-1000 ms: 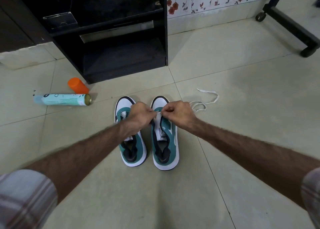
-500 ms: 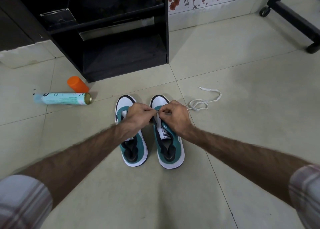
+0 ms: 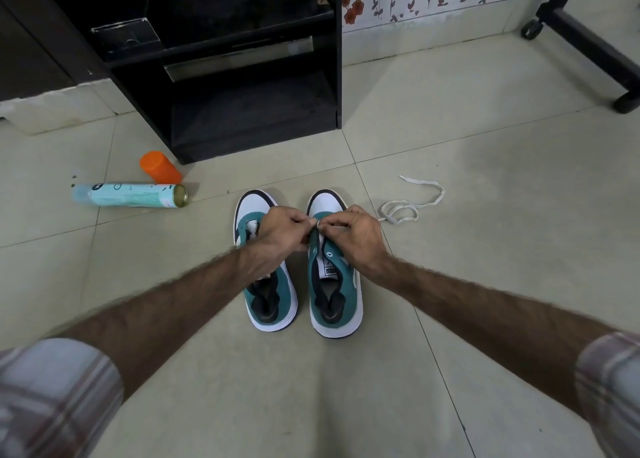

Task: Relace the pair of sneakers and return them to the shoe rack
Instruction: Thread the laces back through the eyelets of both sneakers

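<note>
Both hands meet at mid-frame over the toe end of the right-hand sneaker (image 3: 335,274): my left hand (image 3: 277,241) and right hand (image 3: 353,237) each have the fingers curled in, pinching what I take to be a bit of white lace (image 3: 317,222) between the fingertips at the lowest eyelets. That sneaker's long axis runs up and down the frame, toe toward the top, heel toward me, so the eyelet rows run away from the hands down toward the bottom. My left arm crosses over the other sneaker (image 3: 268,284), which stands just beside it, parallel. A loose white lace (image 3: 408,208) lies coiled on the floor to the right, nearer my right hand. On the tongue I read "PUMA", just barely. The black shoe rack (image 3: 242,111) stands at upper centre; a spray can (image 3: 130,196) and an orange cap (image 3: 160,167) lie at left, their print too small to read.
</note>
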